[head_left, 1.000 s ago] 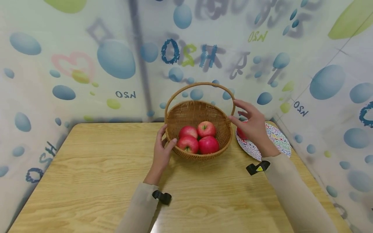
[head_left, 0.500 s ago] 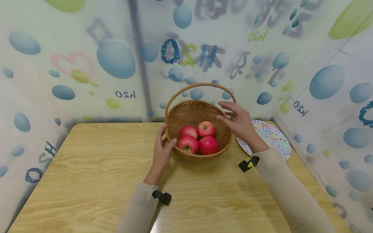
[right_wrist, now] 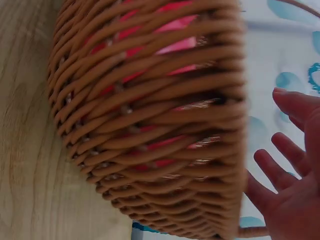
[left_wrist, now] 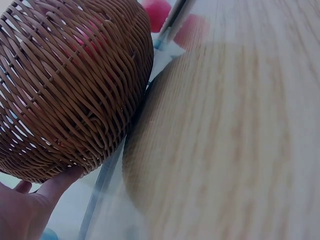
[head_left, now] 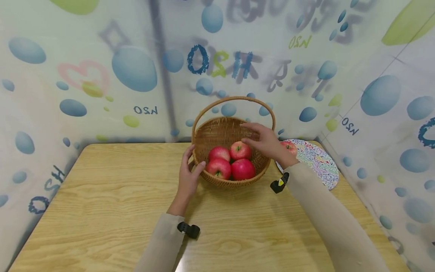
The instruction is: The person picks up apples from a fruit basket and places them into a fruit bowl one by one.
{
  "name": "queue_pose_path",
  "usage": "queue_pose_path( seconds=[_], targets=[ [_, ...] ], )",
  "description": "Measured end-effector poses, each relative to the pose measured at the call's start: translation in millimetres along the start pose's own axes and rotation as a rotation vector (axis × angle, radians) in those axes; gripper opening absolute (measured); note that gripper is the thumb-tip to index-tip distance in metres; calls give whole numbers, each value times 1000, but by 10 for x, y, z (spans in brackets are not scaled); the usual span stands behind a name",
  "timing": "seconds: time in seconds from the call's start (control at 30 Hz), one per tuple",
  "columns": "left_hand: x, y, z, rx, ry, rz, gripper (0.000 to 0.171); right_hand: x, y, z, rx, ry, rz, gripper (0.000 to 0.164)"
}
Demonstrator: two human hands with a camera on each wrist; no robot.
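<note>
A brown wicker basket point(head_left: 217, 128) with a tall arched handle stands at the back of the table, holding several red apples point(head_left: 219, 168). My left hand point(head_left: 188, 177) holds its left rim, thumb toward the front and fingers up the side. In the left wrist view the thumb point(left_wrist: 62, 184) lies against the woven wall. Over the right half of the basket is my right hand point(head_left: 266, 143), fingers extended and apart, the thumb close above the back right apple point(head_left: 241, 150). The right wrist view shows that hand point(right_wrist: 295, 190) beyond the rim with nothing in it.
A round plate point(head_left: 319, 164) with a multicoloured squiggle pattern lies right of the basket. Another red apple point(head_left: 290, 147) sits on it, partly behind my right forearm. The wooden table point(head_left: 102, 204) meets a patterned wall point(head_left: 136, 124) at the back.
My right hand has moved left from beside the basket's handle, over the rim to above the apples. The plate's apple shows more now. My left hand and the basket have stayed put.
</note>
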State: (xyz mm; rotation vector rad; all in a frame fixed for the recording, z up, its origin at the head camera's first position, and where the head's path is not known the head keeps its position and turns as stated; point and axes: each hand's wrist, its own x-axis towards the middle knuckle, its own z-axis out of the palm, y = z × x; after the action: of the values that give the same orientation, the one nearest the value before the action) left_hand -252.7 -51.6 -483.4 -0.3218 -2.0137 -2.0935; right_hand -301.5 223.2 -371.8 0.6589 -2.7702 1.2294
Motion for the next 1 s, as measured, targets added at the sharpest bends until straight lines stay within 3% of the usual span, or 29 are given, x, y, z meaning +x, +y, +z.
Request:
queue_pose_path(
  seconds=[0.43,0.83,1.0],
  targets=[
    [-2,9,2,-9,0,1,62,134,131,93,-181,-80,-8,50],
    [13,-16,-11,5,-6,-10,62,225,178,192,-297,-212,20,56],
    [6,3,-2,-2,-11,-4,63,229,192,221,-294,-237,28,58]
  ],
)
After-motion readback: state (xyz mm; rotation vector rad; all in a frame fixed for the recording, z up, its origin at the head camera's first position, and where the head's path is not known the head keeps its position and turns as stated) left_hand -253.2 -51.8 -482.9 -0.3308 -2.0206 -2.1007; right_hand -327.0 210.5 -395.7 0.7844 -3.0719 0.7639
